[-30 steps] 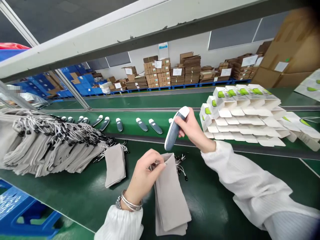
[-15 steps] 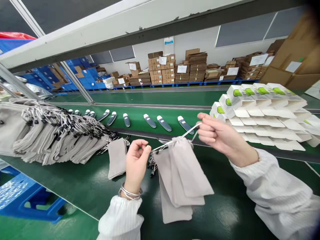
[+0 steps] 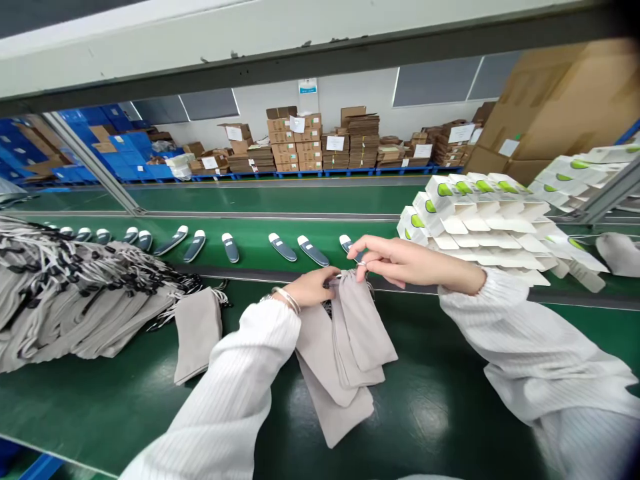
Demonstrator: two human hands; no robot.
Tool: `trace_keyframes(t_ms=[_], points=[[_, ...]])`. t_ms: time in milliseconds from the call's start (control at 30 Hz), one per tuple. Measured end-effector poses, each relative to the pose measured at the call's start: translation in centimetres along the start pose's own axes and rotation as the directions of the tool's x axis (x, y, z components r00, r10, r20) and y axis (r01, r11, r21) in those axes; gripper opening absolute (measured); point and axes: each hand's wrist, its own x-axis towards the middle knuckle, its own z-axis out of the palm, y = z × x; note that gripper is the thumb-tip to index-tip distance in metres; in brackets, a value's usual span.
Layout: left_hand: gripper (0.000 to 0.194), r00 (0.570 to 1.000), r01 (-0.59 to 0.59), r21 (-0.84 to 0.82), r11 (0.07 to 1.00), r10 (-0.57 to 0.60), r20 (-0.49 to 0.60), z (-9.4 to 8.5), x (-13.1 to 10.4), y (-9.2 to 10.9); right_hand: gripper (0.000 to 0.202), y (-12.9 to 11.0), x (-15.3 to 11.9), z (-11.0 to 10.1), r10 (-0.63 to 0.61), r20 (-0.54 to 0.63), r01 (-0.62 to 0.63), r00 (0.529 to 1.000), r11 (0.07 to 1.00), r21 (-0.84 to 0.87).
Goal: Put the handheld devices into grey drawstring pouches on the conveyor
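Note:
Several grey fabric drawstring pouches [image 3: 367, 327] lie fanned and overlapping on the green bench in front of me. My left hand [image 3: 311, 287] is closed at the gathered neck of the top pouch, its fingertips partly hidden behind the cloth. Just to the right, my right hand [image 3: 400, 260] pinches a bit of white cord at the same neck, with the index finger stretched forward. A smaller stack of grey pouches [image 3: 197, 333] rests left of my left forearm. At the far left is a big heap of pouches [image 3: 90, 307] with white cords and black cord stoppers.
Blue-grey slipper-shaped items with white ends [image 3: 283, 247] lie in a row on the green conveyor [image 3: 255, 280] beyond the bench. White and green open boxes [image 3: 480, 227] are stacked at right. A grey beam [image 3: 280, 47] crosses overhead. Cardboard cartons [image 3: 295, 143] stand far behind.
My hands were apart, pulling the cords outward; now they are close together at the pouch neck. The left hand moved forward and right. The view has turned rightward.

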Motion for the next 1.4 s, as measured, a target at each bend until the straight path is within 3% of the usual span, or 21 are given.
trace_keyframes(t_ms=[33,100,200,300,400,467,533,633,700,767,867,933,967,1033,1133,1200,1267,1400], points=[[0.030,0.995,0.011,-0.055,0.998,-0.006,0.099,0.0,0.9,0.2,0.028,-0.1,-0.4,-0.5,-0.004,-0.019,0.004,1.000,1.000,-0.030],[0.020,0.981,0.010,-0.109,0.994,0.012,0.193,0.3,2.1,0.7,0.024,0.2,-1.3,-1.0,0.000,-0.088,-0.007,0.996,0.997,-0.071],[0.015,0.983,-0.028,-0.185,0.982,0.061,0.174,0.8,2.0,1.6,0.013,1.2,-2.4,-1.0,0.003,-0.277,-0.037,0.961,0.992,-0.120],[0.012,0.995,-0.054,-0.266,0.963,0.074,0.064,1.0,0.0,3.0,0.017,2.3,-3.5,-0.3,0.000,-0.446,-0.013,0.895,1.000,-0.026],[0.006,0.996,-0.072,-0.294,0.953,0.051,-0.078,1.1,-2.9,4.7,0.023,2.8,-4.5,0.5,0.029,-0.562,0.093,0.827,0.978,0.187],[0.007,0.983,-0.087,-0.329,0.940,0.027,-0.184,1.1,-4.7,5.9,0.025,3.0,-5.1,0.9,0.020,-0.637,0.160,0.770,0.962,0.223],[0.011,0.962,-0.110,-0.379,0.919,0.003,-0.271,1.3,-6.3,6.9,0.022,3.1,-5.5,1.3,-0.037,-0.689,0.177,0.724,0.975,0.133],[0.013,0.933,-0.110,-0.435,0.894,-0.058,-0.355,1.5,-8.2,7.6,0.019,3.4,-5.9,1.6,-0.147,-0.709,0.059,0.690,0.987,-0.147],[0.017,0.908,-0.060,-0.462,0.885,-0.144,-0.393,1.6,-9.3,7.0,0.017,3.4,-6.3,1.7,-0.180,-0.742,-0.066,0.646,0.955,-0.289],[0.026,0.862,-0.004,-0.501,0.866,-0.251,-0.440,1.8,-10.4,5.6,0.013,3.2,-6.7,1.5,-0.183,-0.811,-0.131,0.556,0.944,-0.303],[0.034,0.780,0.062,-0.494,0.867,-0.351,-0.518,2.6,-11.8,2.4,0.013,3.3,-6.9,-0.1,-0.173,-0.903,-0.061,0.392,0.975,-0.213],[0.031,0.743,0.132,-0.348,0.928,-0.325,-0.586,3.4,-12.3,0.4,0.010,4.2,-6.3,-2.2,-0.181,-0.925,-0.037,0.334,0.978,-0.205],[0.029,0.725,0.165,-0.232,0.959,-0.277,-0.630,3.9,-12.5,-0.3,0.009,5.0,-5.6,-3.4,-0.181,-0.924,-0.069,0.336,0.974,-0.216],[0.026,0.676,0.217,0.025,0.976,-0.132,-0.725,4.8,-12.7,-1.4,0.015,7.2,-3.7,-5.7,-0.145,-0.906,-0.217,0.398,0.945,-0.246],[0.025,0.600,0.269,0.333,0.904,0.114,-0.792,5.4,-12.8,-2.0,0.023,11.5,-0.1,-7.0,0.015,-0.815,-0.511,0.579,0.786,-0.348],[0.021,0.585,0.269,0.486,0.832,0.260,-0.768,5.3,-12.8,-2.2,0.021,14.1,2.1,-6.1,0.116,-0.745,-0.592,0.657,0.691,-0.414],[0.013,0.580,0.260,0.609,0.750,0.383,-0.719,5.0,-12.9,-2.3,0.016,16.2,3.6,-4.4,0.202,-0.694,-0.603,0.691,0.691,-0.399],[0.007,0.584,0.262,0.773,0.577,0.543,-0.604,4.5,-12.9,-1.8,0.031,18.5,4.5,-2.2,0.337,-0.654,-0.596,0.678,0.773,-0.218]])
